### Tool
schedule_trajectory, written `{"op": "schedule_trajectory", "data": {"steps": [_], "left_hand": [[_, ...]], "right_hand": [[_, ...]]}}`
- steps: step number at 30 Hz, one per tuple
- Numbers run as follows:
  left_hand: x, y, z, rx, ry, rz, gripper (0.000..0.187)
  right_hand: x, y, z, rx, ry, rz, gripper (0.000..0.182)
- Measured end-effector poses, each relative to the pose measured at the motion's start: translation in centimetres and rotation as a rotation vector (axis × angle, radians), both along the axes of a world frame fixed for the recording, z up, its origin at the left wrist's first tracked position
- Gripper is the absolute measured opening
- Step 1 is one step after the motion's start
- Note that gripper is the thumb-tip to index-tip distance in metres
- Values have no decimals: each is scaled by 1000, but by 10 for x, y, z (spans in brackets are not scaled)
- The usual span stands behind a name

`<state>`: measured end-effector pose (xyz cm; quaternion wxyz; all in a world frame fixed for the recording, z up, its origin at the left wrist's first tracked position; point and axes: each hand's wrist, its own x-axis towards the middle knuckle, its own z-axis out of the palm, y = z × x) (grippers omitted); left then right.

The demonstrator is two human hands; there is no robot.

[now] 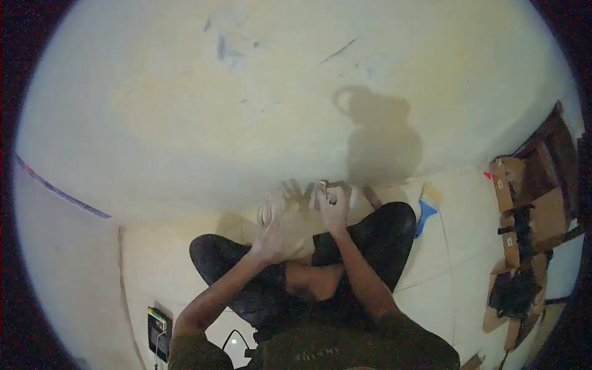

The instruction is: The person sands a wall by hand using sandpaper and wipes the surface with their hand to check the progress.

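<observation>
My left hand point(271, 233) is in front of my crossed legs, its fingers stretched out toward the wall and its skin dusted whitish. It is raised near the foot of the wall point(259, 123), and no object shows in it. My right hand point(334, 209) is beside it, above my knee, with fingers curled and the thumb side up. Something small and greyish may sit between those fingers, too blurred to name. A paintbrush point(425, 213) with a blue handle and pale bristles lies on the floor to the right of my knee.
Grey smudges and a dark scratch mark the wall, where my shadow falls. Opened cardboard point(549, 216) with dark pieces stands at the right. On the floor at lower left is a black box-like item point(159, 333) with a white cable. A dark strip point(61, 192) runs along the left wall.
</observation>
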<state>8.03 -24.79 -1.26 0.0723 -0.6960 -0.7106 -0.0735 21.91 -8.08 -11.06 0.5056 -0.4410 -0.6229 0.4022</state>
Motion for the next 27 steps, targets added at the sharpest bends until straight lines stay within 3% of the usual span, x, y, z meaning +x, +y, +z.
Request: {"op": "schedule_trajectory", "data": {"steps": [3, 4, 6, 8, 11, 13, 16, 17, 18, 19, 21, 24, 26, 27], "left_hand": [[-53, 24, 48, 375, 306, -136, 121], [-67, 30, 89, 547, 186, -48, 122], [-69, 48, 186, 791, 196, 220, 123], [-87, 65, 232, 957, 177, 379, 114], [-113, 107, 249, 1089, 112, 396, 113], [-84, 151, 234, 1171, 163, 428, 116], [4, 202, 210, 1142, 143, 289, 118], [33, 211, 198, 1015, 75, 203, 116], [64, 215, 192, 973, -24, 58, 100], [75, 227, 163, 765, 181, -145, 89], [75, 225, 143, 512, 342, -464, 72], [66, 203, 145, 390, 218, -826, 57], [43, 182, 170, 441, 192, -814, 53], [18, 162, 201, 538, 209, -682, 53]], "right_hand": [[-1, 6, -15, -164, 28, 43, 33], [-2, 3, -16, -160, 29, 41, 33], [0, 5, -11, -144, 34, 34, 34], [4, 5, 1, -224, 56, 52, 34], [4, 0, 12, -251, 109, 59, 33], [9, 0, 13, -232, 106, 78, 33], [9, 4, 6, -241, 66, 126, 33], [5, 7, -9, -289, 60, 134, 33], [4, 8, -19, -338, 54, 142, 34], [7, 7, -20, -306, 52, 139, 34], [8, 7, -22, -241, 61, 131, 36], [7, 10, -30, -224, 62, 103, 34], [10, 13, -16, -190, 23, 93, 29], [11, 10, -7, -172, -4, 89, 27]]}}
